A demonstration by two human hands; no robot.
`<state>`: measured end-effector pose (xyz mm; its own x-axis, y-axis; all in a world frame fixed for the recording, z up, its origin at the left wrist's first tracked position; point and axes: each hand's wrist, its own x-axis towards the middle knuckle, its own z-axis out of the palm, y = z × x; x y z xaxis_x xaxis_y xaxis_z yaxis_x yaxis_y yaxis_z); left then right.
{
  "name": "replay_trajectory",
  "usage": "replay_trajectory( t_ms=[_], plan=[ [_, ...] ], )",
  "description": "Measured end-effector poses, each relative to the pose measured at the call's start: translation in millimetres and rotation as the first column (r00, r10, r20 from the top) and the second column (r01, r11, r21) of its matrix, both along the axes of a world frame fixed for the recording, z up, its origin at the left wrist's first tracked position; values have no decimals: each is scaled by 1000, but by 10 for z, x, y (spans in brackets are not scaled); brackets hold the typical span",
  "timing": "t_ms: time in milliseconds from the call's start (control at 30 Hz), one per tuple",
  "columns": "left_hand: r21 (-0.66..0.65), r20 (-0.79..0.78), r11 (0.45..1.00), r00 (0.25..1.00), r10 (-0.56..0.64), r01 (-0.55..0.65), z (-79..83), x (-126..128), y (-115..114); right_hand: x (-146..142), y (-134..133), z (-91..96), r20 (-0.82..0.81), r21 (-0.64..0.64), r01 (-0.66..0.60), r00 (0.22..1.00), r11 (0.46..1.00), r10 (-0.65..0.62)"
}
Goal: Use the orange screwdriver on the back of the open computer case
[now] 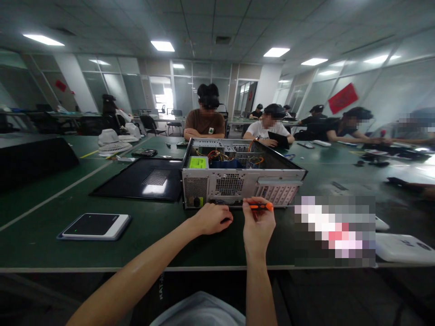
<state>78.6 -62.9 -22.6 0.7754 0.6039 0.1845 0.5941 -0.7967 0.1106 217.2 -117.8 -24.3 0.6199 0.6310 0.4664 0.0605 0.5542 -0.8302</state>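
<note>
In front of me a computer case (pixel 207 174) lies on its side on the green table, its back panel facing me and its upper side uncovered. A power supply with a green label (pixel 198 162), coloured cables and other parts show inside. My right hand (pixel 260 222) is closed around an orange and black screwdriver (pixel 261 206), held roughly level before the lower back panel. My left hand (pixel 212 218) rests at the panel's lower edge, fingers curled inward; whatever they hold, if anything, is hidden.
A black side panel (pixel 136 181) lies left of the case. Nearer me is a white device with a black top (pixel 97 225). A white object (pixel 404 248) sits at right, beside a blurred-out patch. Across the table, a person in brown (pixel 204 122) sits with folded arms.
</note>
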Motion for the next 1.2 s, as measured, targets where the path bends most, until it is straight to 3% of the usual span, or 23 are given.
replay_trajectory(
  t_ms=[300,433,567,933,1000,1200],
  plan=[
    [-18,74,1000,997,-12,14,-46,17,31,102,0,-156,230,-110,-50,970,993,74],
    [-79,148,996,988,42,-31,-88,31,32,161,-50,-240,418,-259,-126,879,958,229],
    [-88,211,995,975,62,-44,-161,47,50,192,-93,-273,526,-372,-109,793,922,306],
    [-7,58,996,994,88,-88,-76,19,-104,283,-288,-223,609,-476,-76,691,876,390],
    [4,35,995,995,97,-98,-72,10,-119,302,-314,-233,599,-493,-58,701,868,387],
    [16,47,998,998,53,-54,-71,-29,-114,343,-289,-300,430,-545,-41,844,837,321]
  ],
)
